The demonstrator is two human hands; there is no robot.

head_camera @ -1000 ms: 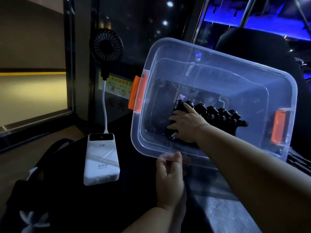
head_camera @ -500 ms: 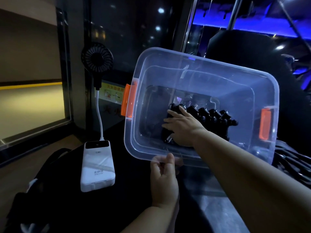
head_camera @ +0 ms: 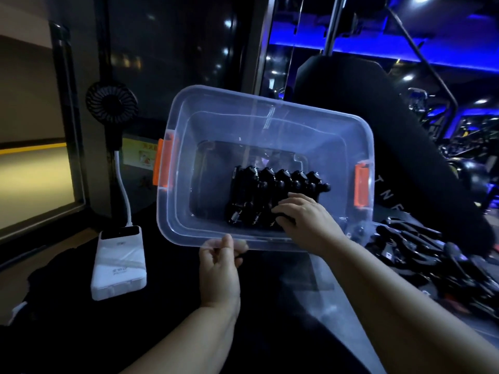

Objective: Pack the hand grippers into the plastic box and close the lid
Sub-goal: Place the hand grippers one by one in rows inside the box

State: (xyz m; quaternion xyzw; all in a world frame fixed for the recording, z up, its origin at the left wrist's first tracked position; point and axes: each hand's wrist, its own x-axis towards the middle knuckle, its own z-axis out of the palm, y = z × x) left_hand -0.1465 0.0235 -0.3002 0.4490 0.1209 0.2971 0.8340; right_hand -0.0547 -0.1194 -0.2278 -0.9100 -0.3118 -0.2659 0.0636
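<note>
The clear plastic box [head_camera: 216,125] is tipped up with its open top facing the person, lifted off the dark table [head_camera: 167,306] at its near edge. The left hand [head_camera: 220,268] grips the near rim, thumb on top and the other fingers curled underneath. An orange latch [head_camera: 162,166] sits on the box's left end and another orange latch [head_camera: 361,188] on its right end. No lid is on it.

Inside, on the bottom, a row of black hand grippers [head_camera: 264,190] lies packed side by side, their rounded handle ends toward the far wall and their metal springs toward the near one. The right hand [head_camera: 305,214] reaches in over the near rim and rests on the right end of that row. Its fingers are only slightly spread and lie on top of the grippers, pressing rather than clasping. The thumb is hidden.

To the right of the box, on the table, a loose pile of grippers [head_camera: 421,247] waits outside it — dark and tangled, hard to count. On the left a white power bank [head_camera: 118,263] lies flat, with a small black fan [head_camera: 112,105] standing up from it on a white bendy neck. Behind the box looms a black padded seat back [head_camera: 364,117] — beyond it, blue lights.
</note>
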